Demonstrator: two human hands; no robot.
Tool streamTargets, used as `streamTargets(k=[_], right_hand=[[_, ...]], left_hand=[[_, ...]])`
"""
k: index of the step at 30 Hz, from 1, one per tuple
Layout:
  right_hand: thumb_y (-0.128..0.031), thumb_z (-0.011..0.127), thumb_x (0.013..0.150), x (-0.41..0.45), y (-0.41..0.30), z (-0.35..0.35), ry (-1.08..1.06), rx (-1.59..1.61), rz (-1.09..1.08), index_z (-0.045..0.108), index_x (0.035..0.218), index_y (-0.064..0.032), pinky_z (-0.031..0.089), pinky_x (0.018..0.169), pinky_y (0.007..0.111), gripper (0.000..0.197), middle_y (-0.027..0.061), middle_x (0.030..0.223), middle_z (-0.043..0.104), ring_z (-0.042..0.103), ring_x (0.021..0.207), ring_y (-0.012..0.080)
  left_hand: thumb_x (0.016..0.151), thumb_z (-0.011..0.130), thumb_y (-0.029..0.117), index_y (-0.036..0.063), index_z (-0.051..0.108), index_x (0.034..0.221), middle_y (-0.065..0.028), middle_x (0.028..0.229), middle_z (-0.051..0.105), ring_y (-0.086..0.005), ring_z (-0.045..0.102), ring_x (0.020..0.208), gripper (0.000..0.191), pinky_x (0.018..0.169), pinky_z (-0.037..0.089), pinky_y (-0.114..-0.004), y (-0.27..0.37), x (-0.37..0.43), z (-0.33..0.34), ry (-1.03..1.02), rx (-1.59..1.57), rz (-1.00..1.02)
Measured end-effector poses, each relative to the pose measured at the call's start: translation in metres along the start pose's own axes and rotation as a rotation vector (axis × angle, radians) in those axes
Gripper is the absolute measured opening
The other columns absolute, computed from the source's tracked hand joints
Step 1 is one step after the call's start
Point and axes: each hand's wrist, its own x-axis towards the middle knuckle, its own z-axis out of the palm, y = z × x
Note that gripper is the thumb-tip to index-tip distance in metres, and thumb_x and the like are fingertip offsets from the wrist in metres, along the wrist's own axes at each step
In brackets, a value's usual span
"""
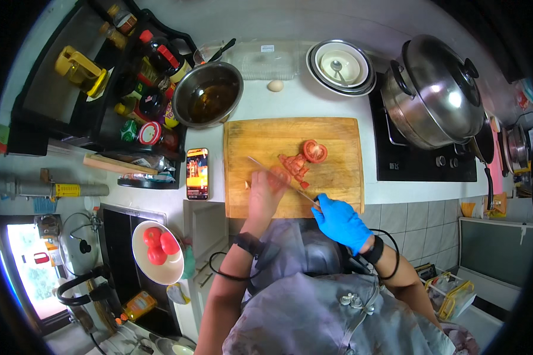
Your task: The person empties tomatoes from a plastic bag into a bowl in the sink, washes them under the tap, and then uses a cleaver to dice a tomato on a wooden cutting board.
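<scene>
On the wooden cutting board [253, 133] my bare left hand [264, 195] holds a piece of tomato [279, 178] down with its fingers. My right hand [343, 222], in a blue glove, grips a kitchen knife [303, 195] whose blade slants up and left against that tomato, somewhat blurred. Chopped tomato pieces [294, 167] lie just beyond the blade, and a tomato half [315, 151] with its cut face up sits past them. A small pale bit [247, 185] lies left of my left hand. The knife's handle is mostly hidden in the glove.
A smartphone [197, 174] lies left of the board. Behind stand a metal bowl of liquid [208, 95], an egg [275, 85] and stacked bowls [341, 66]. A large lidded steamer pot [431, 93] is on the gas stove [419, 166] at right. A bowl [151, 277] holds several tomatoes over the sink.
</scene>
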Motion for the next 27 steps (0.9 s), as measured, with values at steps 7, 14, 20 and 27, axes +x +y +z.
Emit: streamTargets(k=[7,14,20,27], right_hand=[[-0.018,0.05,0.085,0.015,0.001,0.02,0.083,0.087,-0.005,0.045,0.084,-0.0008,0.043,0.054,0.049,0.018,0.0226,0.065,0.056,0.056,0.061,0.0411],[-0.016,0.053,0.084,0.006,-0.004,0.027,-0.015,0.098,0.024,0.045,0.086,0.0008,0.043,0.055,0.049,0.019,0.0235,0.068,0.056,0.056,0.064,0.0419],[-0.016,0.053,0.085,0.025,-0.001,0.049,0.103,0.086,-0.012,0.047,0.088,0.0012,0.044,0.057,0.048,0.019,0.0238,0.07,0.057,0.057,0.066,0.0416],[-0.022,0.054,0.086,0.004,0.002,0.001,0.117,0.224,0.083,0.049,0.102,0.0014,0.045,0.057,0.047,0.028,0.0261,0.072,0.058,0.058,0.068,0.0425]], left_hand=[[0.063,0.078,0.012,-0.0008,0.045,0.105,-0.0171,0.094,0.049,-0.0333,0.05,0.084,0.055,0.074,0.045,-0.04,0.001,-0.001,-0.003,0.073,0.012,0.113],[0.069,0.068,0.005,-0.0012,0.04,0.104,-0.022,0.101,0.042,-0.0407,0.048,0.089,0.045,0.075,0.045,-0.044,-0.006,-0.005,0.0,-0.013,0.07,0.034],[0.07,0.06,0.003,-0.0009,0.04,0.103,-0.0222,0.101,0.042,-0.0423,0.048,0.091,0.039,0.074,0.045,-0.046,-0.003,-0.001,-0.004,-0.046,0.073,0.041],[0.064,0.072,0.0,0.0016,0.043,0.114,-0.0173,0.112,0.045,-0.0366,0.049,0.102,0.059,0.085,0.046,-0.039,-0.017,0.028,-0.026,-0.188,0.122,0.185]])
